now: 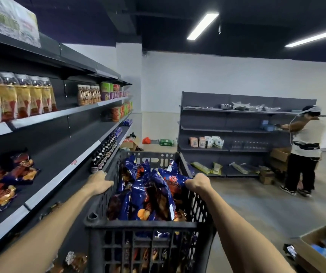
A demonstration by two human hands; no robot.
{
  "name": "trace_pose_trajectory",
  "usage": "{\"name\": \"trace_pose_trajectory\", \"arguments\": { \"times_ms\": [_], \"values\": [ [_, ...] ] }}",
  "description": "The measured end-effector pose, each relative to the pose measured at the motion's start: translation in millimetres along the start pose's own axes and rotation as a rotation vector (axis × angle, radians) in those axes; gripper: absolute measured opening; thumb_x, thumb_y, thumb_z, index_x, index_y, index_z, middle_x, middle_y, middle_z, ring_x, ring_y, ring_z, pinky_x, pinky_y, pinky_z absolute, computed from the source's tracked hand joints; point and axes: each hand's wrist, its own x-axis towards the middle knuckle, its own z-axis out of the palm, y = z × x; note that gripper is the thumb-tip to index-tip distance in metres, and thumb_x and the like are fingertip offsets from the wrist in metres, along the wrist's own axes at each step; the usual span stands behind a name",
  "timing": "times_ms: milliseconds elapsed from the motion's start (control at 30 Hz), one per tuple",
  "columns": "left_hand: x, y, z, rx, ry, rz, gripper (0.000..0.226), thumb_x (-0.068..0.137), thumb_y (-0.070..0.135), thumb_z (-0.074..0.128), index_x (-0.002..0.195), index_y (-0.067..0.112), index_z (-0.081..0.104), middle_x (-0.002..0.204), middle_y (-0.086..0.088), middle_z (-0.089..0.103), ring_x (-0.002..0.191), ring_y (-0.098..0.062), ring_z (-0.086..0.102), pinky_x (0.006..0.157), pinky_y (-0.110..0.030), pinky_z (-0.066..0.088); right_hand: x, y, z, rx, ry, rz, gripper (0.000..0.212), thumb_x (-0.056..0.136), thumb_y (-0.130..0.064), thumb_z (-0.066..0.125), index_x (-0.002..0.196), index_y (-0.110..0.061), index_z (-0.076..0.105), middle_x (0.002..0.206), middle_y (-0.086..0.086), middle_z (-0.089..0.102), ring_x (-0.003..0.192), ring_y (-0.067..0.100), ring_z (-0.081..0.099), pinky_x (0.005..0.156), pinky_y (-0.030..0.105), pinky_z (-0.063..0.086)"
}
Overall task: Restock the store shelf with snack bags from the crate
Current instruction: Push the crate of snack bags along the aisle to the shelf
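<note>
A dark slotted plastic crate [138, 226] is held up in front of me, filled with several blue snack bags [150, 186]. My left hand [99, 182] grips the crate's left rim. My right hand [197, 183] is closed over the right rim, next to a bag's top corner. To my left runs the store shelf [63, 160]; several matching blue and red snack bags [8, 180] lie on its middle tier at the near end. The rest of that tier is bare up to a row of dark bottles [105, 152].
Upper tiers on the left hold jars and cups. Another person [304, 148] stands at a grey shelf unit [237, 133] at the back right. Cardboard boxes sit on the floor at the far end of the aisle and at the lower right [321, 251].
</note>
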Motion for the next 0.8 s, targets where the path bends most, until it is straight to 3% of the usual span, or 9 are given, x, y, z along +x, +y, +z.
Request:
{"name": "trace_pose_trajectory", "arguments": {
  "times_ms": [100, 267, 433, 533, 800],
  "values": [
    [62.5, -4.3, 0.4, -0.05, 0.008, -0.009, 0.029, 0.087, 0.027, 0.063, 0.076, 0.012, 0.041, 0.073, -0.003, 0.044, 0.063, -0.017, 0.042, 0.05, -0.031, 0.026, 51.3, -27.4, 14.7, -0.013, 0.017, 0.007, 0.024, 0.086, -0.021, 0.059, 0.066, -0.007, 0.052, 0.086, 0.008, 0.061, 0.074, 0.02, 0.057, 0.064, 0.027, 0.043],
    [145.4, -6.2, 5.9, -0.054, 0.03, 0.003, 0.038, 0.086, 0.024, 0.063, 0.067, 0.015, 0.032, 0.065, -0.001, 0.034, 0.056, -0.016, 0.032, 0.05, -0.032, 0.021, 121.6, -57.9, 35.4, -0.014, 0.047, 0.016, 0.029, 0.085, -0.022, 0.06, 0.062, -0.008, 0.049, 0.083, 0.008, 0.06, 0.073, 0.021, 0.056, 0.064, 0.027, 0.043],
    [242.2, -15.8, 23.9, -0.061, 0.037, -0.019, 0.032, 0.083, 0.028, 0.066, 0.069, 0.014, 0.04, 0.07, -0.002, 0.045, 0.06, -0.017, 0.043, 0.051, -0.03, 0.027, 204.7, -81.7, 62.7, -0.001, 0.034, 0.0, 0.029, 0.085, -0.022, 0.061, 0.062, -0.008, 0.05, 0.072, 0.005, 0.057, 0.06, 0.015, 0.051, 0.054, 0.027, 0.041],
    [301.8, -18.9, 39.0, -0.046, 0.053, -0.015, 0.039, 0.082, 0.028, 0.066, 0.064, 0.015, 0.034, 0.066, 0.0, 0.04, 0.057, -0.015, 0.038, 0.048, -0.029, 0.025, 263.3, -93.7, 81.2, 0.01, 0.01, -0.003, 0.026, 0.085, -0.022, 0.061, 0.065, -0.008, 0.052, 0.066, 0.002, 0.053, 0.063, 0.016, 0.052, 0.058, 0.027, 0.043],
    [461.4, -23.4, 63.7, -0.024, 0.05, -0.067, 0.031, 0.084, 0.033, 0.065, 0.077, 0.011, 0.045, 0.083, -0.003, 0.05, 0.07, -0.02, 0.046, 0.057, -0.031, 0.033, 425.8, -144.1, 118.5, 0.024, -0.027, -0.037, 0.024, 0.085, -0.024, 0.063, 0.082, -0.001, 0.062, 0.086, 0.013, 0.063, 0.076, 0.024, 0.058, 0.063, 0.03, 0.043]
  ]
}}
